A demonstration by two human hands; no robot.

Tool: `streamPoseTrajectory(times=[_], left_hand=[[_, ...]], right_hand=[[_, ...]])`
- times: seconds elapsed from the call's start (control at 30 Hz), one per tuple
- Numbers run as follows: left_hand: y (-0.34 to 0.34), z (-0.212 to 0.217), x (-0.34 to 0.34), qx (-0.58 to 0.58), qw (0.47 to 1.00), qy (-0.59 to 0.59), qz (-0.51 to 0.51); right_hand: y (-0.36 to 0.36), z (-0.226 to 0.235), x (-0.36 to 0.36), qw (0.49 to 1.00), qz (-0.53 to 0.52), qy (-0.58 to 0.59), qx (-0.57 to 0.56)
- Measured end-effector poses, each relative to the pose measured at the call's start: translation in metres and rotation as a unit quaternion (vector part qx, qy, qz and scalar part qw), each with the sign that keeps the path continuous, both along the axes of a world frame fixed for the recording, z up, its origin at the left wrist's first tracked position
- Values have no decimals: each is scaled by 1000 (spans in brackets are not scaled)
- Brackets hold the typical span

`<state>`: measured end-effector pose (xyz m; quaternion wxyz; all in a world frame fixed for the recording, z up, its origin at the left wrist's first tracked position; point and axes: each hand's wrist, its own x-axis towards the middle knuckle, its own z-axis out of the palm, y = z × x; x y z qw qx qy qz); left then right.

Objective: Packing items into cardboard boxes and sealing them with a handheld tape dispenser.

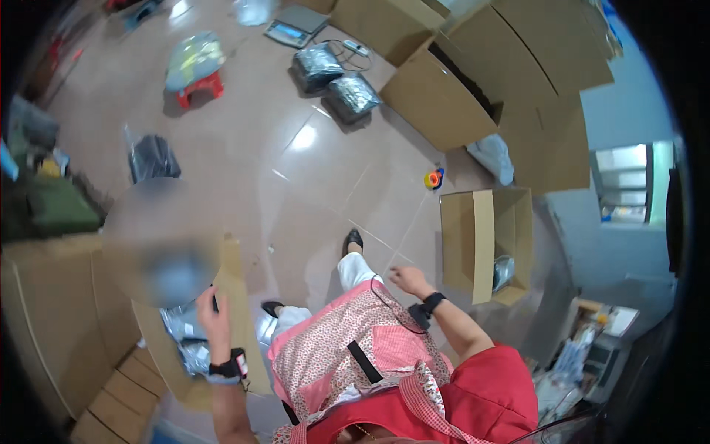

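My left hand (pixel 213 317) is raised over an open carton (pixel 231 296) on the left, its fingers bent around a thin dark thing that I cannot make out. A round blurred patch covers what lies just beyond the fingertips. Inside that carton are several grey plastic-wrapped packages (pixel 194 355). My right hand (pixel 410 281) hangs in front of my apron (pixel 333 340), with its fingers curled in and nothing visible in them. Both wrists wear black bands. To the right of that hand stands another open carton (pixel 462 244), with a clear-wrapped item (pixel 504 272) inside.
Farther off, two wrapped dark bundles (pixel 353 96) lie on the tiled floor near a digital scale (pixel 296 27). Large cartons (pixel 436 96) stand at the back right. A tape roll (pixel 434 178) lies before them. A red stool (pixel 200 90) bears a bag; a black bag (pixel 153 157) lies nearer.
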<state>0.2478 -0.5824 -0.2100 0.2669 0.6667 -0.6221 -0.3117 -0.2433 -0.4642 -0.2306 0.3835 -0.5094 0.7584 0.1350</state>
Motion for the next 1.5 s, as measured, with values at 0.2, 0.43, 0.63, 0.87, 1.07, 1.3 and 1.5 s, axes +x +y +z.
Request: streamPoseTrajectory(times=[0.2,0.43,0.63,0.87,1.07,1.3,1.5], left_hand=[[-72,-11,-216,178,973,46,-139],[-141,-37,-382,264,927,15,-265],[-279,-62,-433,314,933,122,-128],[-503,-188,-483,364,907,205,48],[-716,-375,-507,366,918,149,31],[-813,-485,-571,325,874,356,60],[-778,-461,-564,272,760,561,182]], right_hand=[[63,-44,-126,990,-124,-52,53],[-79,-62,-213,988,-88,-124,33],[-281,-64,-267,987,-69,-129,-72],[-555,-145,-299,956,-127,-248,-94],[-802,-285,-308,949,-77,-205,-225],[-925,-430,-308,908,-175,-254,-284],[-899,-425,-260,908,-139,-229,-321]])
